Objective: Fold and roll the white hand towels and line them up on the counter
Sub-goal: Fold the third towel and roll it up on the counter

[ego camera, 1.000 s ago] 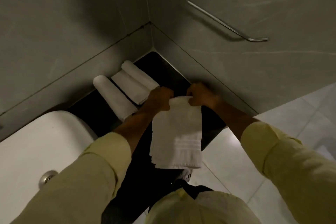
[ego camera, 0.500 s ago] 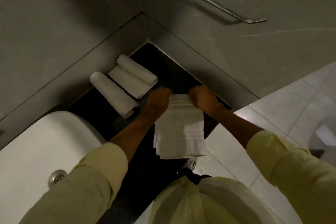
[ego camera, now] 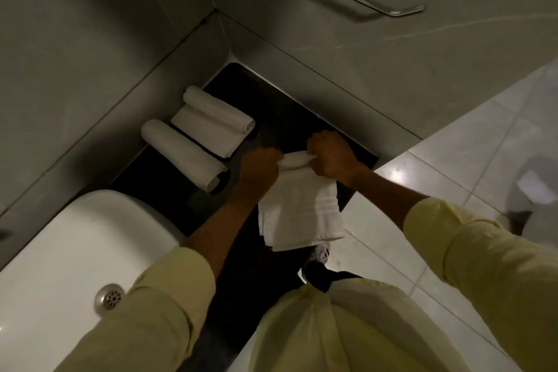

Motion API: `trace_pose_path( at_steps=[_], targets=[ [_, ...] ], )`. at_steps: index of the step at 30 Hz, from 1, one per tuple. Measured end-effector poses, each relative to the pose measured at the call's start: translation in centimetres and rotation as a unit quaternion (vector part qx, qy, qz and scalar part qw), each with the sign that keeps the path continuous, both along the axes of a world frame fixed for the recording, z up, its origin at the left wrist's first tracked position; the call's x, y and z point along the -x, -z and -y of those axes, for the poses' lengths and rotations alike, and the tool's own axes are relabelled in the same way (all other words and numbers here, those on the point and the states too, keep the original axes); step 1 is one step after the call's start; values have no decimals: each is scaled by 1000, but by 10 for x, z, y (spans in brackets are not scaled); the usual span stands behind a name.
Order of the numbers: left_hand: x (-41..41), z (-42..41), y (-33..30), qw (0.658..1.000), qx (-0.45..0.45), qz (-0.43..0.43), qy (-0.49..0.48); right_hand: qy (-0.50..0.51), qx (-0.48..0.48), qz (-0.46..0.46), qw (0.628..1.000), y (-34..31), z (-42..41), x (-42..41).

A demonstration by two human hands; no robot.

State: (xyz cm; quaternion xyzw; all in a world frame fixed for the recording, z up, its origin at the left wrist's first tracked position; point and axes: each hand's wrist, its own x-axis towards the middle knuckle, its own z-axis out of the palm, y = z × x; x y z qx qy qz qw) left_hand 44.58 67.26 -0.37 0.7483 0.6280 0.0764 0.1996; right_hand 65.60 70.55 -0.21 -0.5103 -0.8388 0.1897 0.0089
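Over the dark table (ego camera: 271,106) by the wall corner, both hands are working one white hand towel (ego camera: 299,208). The left hand (ego camera: 259,167) and right hand (ego camera: 330,157) are each closed on an end of the tight roll started at the towel's far edge, with the folded remainder trailing back toward the person and its near end hanging past the table's front edge. Gripping both ends looks like the way to keep the roll straight and even in width as it turns; I'd judge this as early in the roll, most of the length not yet wound.

Further back on the left, a finished roll (ego camera: 182,154) lies just beside a second, partly rolled towel (ego camera: 214,122), both angled the same way and close to the wall, a line already forming. That leaves bare dark surface between those and the hands, room for this one to sit next.

Tight spots: the white basin (ego camera: 90,235) crowds the left side, the walls close the back, and the table's front edge drops to the tiled floor (ego camera: 453,160), so the hanging end could drag the towel off if grip loosens.
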Motion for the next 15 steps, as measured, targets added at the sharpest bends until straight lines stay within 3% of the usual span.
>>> trace_pose_path(
  at_steps=[3, 6, 10, 13, 15],
  targets=[
    [-3, 50, 18, 993, -36, -81, 79, -5, -79, 89, 993, 12, 48, 1],
    [-6, 83, 27, 986, -6, -125, 114, 28, -45, 71, 996, 23, 94, -4],
    [-13, 76, 0, 998, 41, -52, 21, 50, -1, 57, 997, 4, 86, 1],
    [-17, 40, -21, 993, 95, -71, -25, 89, 75, 56, 992, -15, 42, 6],
    [-18, 16, -25, 991, 114, -71, -18, 44, 95, 108, 989, -20, 21, 8]
  ],
)
